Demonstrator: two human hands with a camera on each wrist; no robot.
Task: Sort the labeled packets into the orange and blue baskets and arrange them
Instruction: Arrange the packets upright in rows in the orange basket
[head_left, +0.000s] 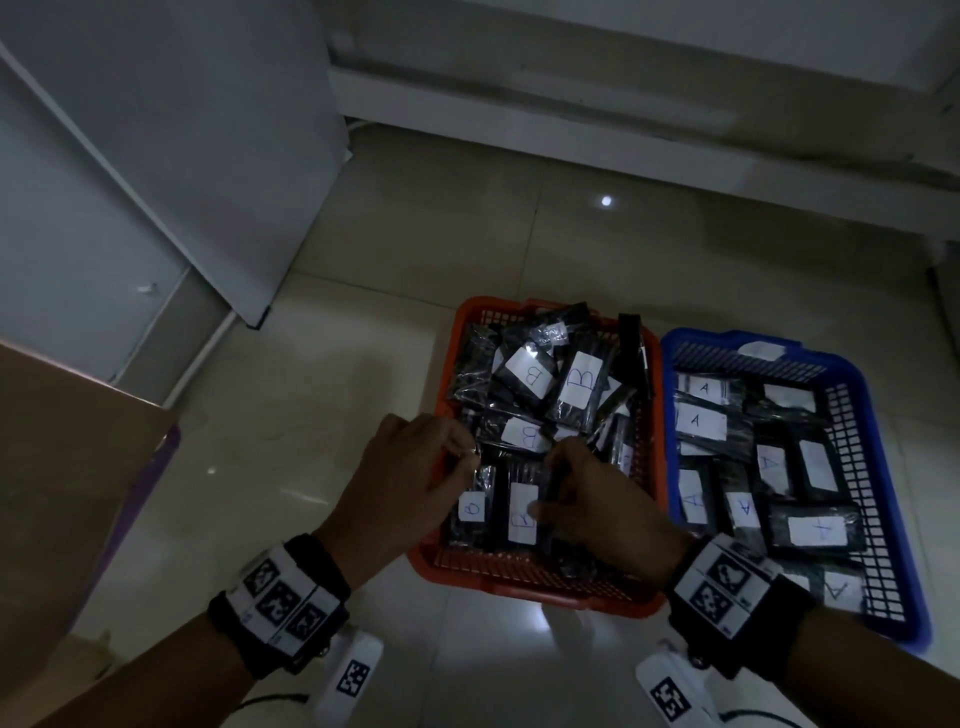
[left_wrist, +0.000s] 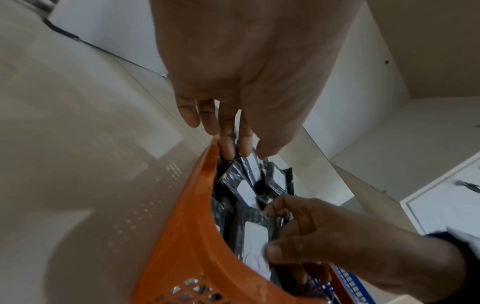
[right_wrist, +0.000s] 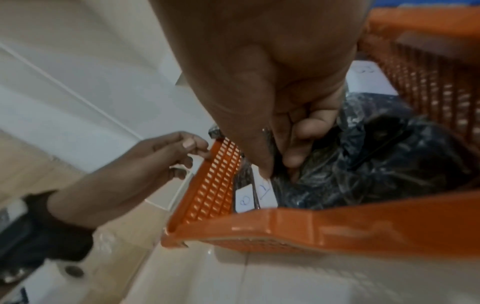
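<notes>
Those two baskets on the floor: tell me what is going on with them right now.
A person is sorting dark plastic packets with white letter labels. The orange basket holds a loose pile labelled B; the blue basket beside it holds flatter rows labelled A. Both hands are at the near left corner of the orange one. The right hand grips a B packet by its edge, and the left hand pinches the top of a neighbouring packet at the basket's left wall. They appear to be lining these up.

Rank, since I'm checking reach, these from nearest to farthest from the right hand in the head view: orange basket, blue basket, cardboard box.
1. orange basket, directly under the right hand.
2. blue basket, just to its right.
3. cardboard box, far left.
</notes>
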